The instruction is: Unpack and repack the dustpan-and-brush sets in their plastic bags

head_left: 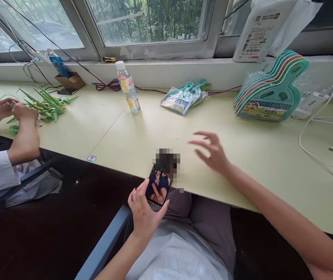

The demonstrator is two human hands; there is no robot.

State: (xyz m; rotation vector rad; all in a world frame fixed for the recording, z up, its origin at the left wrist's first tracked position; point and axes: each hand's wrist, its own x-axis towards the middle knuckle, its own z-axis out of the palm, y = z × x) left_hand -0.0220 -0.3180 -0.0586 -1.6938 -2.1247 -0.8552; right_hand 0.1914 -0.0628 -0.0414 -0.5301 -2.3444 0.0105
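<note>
My left hand [144, 210] grips a smartphone [159, 186] by its sides at the table's near edge, above my lap. Its lit screen shows a picture of people. A pixelated patch covers whatever lies just beyond the phone's top. My right hand [211, 149] hovers over the table [213, 186], fingers spread and slightly blurred, holding nothing. Beyond it, small dustpan-and-brush sets [185, 95] in clear plastic lie on the tabletop. Farther right stands a larger stack of wrapped turquoise dustpans [268, 93], one of them red-edged.
A drink bottle [128, 87] stands toward the back. On the left, another person's hands [23, 111] work by green pointed pieces [48, 103]. Cables and a white power strip [310, 104] lie at right. A white plastic bag [261, 31] rests on the sill. My chair's blue armrest [105, 243] is at my left.
</note>
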